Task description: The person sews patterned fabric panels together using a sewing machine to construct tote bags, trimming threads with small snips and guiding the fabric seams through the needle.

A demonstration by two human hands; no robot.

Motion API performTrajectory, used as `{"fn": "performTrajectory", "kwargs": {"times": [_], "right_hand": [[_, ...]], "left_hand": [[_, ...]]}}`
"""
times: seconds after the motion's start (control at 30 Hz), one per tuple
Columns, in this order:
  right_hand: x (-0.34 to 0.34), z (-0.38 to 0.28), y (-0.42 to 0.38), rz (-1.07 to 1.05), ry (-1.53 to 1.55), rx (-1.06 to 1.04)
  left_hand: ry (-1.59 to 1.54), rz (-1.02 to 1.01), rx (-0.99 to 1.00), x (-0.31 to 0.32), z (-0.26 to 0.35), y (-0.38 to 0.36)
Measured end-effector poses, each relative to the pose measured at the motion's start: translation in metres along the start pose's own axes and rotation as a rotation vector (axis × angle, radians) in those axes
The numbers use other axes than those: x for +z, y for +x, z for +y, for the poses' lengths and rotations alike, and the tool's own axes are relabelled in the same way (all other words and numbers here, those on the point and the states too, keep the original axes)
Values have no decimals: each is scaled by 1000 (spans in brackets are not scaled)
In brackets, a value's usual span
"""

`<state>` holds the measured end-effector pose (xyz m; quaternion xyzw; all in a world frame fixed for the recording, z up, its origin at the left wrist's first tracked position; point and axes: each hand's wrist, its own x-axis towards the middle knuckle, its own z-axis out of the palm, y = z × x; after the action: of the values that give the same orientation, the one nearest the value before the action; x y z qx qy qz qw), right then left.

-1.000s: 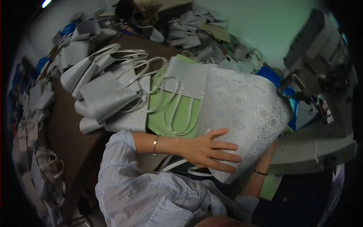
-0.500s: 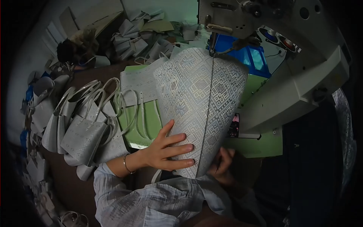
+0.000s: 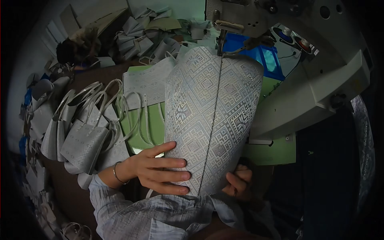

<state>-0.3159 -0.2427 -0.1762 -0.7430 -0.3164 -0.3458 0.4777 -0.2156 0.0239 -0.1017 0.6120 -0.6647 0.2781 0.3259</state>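
Note:
A silver-grey bag body (image 3: 196, 108) with a woven geometric pattern stands under the needle area of the sewing machine (image 3: 221, 44), a dark seam line running down its front. My left hand (image 3: 160, 170) lies on its lower left, fingers stretched out and apart on the surface; the thumb is hard to make out. At the lower right edge of the bag body, my right hand (image 3: 239, 182) is closed, thumb against the edge and fingers curled. Part of that hand is in shadow, and its grip on the far side is hidden.
Finished-looking handbags (image 3: 84, 140) with handles lie to the left. A patterned panel with straps (image 3: 146, 82) rests on the green table (image 3: 136, 124). Behind are a blue bin (image 3: 268, 60) and a pile of bag pieces (image 3: 136, 42). The machine arm (image 3: 304, 100) spans the right.
My left hand has slid down and left along the bag body. The bag body's upper pattern has shifted slightly up toward the needle. My right hand has moved little, and the view has drifted slightly.

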Motion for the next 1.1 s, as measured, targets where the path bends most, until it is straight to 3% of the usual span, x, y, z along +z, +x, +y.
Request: {"fn": "performTrajectory", "kwargs": {"times": [0.43, 0.83, 1.1], "right_hand": [[-9, 0, 11, -68, 18, 26], [-19, 3, 25, -85, -168, 30], [-14, 2, 37, 67, -306, 71]], "left_hand": [[-33, 66, -3, 2, -9, 3], [17, 35, 34, -10, -13, 17], [64, -84, 6, -23, -16, 30]]}}
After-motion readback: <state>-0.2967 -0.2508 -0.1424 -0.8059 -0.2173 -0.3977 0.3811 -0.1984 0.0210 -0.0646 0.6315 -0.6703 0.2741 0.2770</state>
